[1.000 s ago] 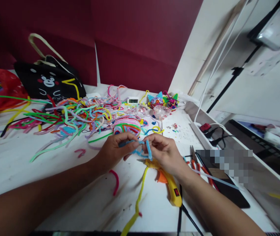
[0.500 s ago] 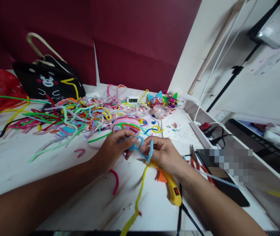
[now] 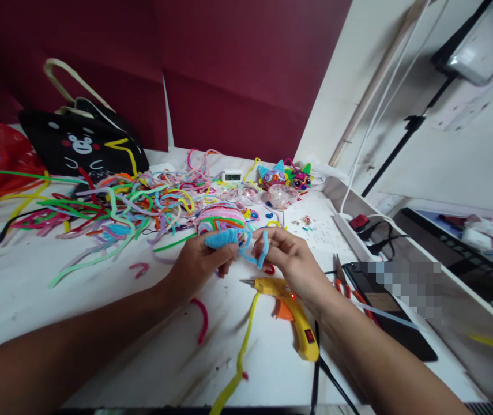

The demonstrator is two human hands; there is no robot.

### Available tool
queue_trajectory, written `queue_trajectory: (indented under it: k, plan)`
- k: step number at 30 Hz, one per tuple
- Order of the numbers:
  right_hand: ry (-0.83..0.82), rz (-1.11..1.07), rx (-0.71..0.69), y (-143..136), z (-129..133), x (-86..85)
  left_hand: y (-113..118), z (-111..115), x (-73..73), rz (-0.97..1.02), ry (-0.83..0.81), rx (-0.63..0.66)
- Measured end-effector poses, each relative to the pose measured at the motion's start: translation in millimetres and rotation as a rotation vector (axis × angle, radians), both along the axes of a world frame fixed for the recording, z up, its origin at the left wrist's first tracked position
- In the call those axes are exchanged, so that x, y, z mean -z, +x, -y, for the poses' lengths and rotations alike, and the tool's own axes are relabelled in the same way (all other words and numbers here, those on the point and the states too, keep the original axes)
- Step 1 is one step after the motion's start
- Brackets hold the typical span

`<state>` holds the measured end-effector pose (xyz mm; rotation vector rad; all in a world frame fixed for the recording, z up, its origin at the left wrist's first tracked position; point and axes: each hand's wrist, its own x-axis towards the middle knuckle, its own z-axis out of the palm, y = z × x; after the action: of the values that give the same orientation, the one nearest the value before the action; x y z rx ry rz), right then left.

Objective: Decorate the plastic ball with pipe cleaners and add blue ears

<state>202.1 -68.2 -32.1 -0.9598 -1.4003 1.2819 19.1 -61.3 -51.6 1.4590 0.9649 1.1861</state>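
My left hand (image 3: 203,256) pinches a light blue coiled pipe-cleaner piece (image 3: 221,238) between thumb and fingers. To its right, my right hand (image 3: 287,253) is closed on the loose, bent length of the same blue pipe cleaner (image 3: 263,251). Just behind the hands sits a ball striped in pink, green and orange (image 3: 221,215), partly covered by the left fingers. A yellow glue gun (image 3: 300,323) with an orange trigger lies below the right hand, its nozzle pointing left. From near it a yellow pipe cleaner (image 3: 244,346) runs toward the front edge.
Tangled pipe cleaners (image 3: 116,202) spread over the left, before a black bag (image 3: 82,141). Two decorated cat-eared balls (image 3: 300,177) and a small clock (image 3: 232,176) stand at the back. Orange-handled scissors (image 3: 339,282) and a dark tablet (image 3: 402,328) lie right, beside a power strip (image 3: 354,236).
The blue coiled piece has turned up into clearer view in my left hand. My right hand has shifted slightly up, uncovering more of the glue gun and its red light.
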Motion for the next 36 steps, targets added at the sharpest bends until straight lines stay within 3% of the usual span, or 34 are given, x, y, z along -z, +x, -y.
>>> queue_trajectory:
  k: [2,5,8,14,21,36]
  plan:
    - [0.134,0.007,0.151,1,0,2.2,0,2,-2.4,-0.075,0.043,-0.077]
    - [0.453,0.249,0.320,1,5,2.6,0,5,-4.4,-0.137,0.052,-0.123]
    - [0.697,0.513,0.296,-1,12,3.4,1,6,-4.1,-0.132,0.036,-0.096]
    - [0.922,0.821,0.347,-2,13,8.9,1,4,1.9,-0.110,0.022,-0.038]
    - [1.019,0.912,0.345,-5,16,9.1,2,3,8.6,-0.100,0.006,-0.034]
    - [1.126,0.982,0.329,-4,16,8.2,4,9,2.1,-0.170,0.048,-0.039]
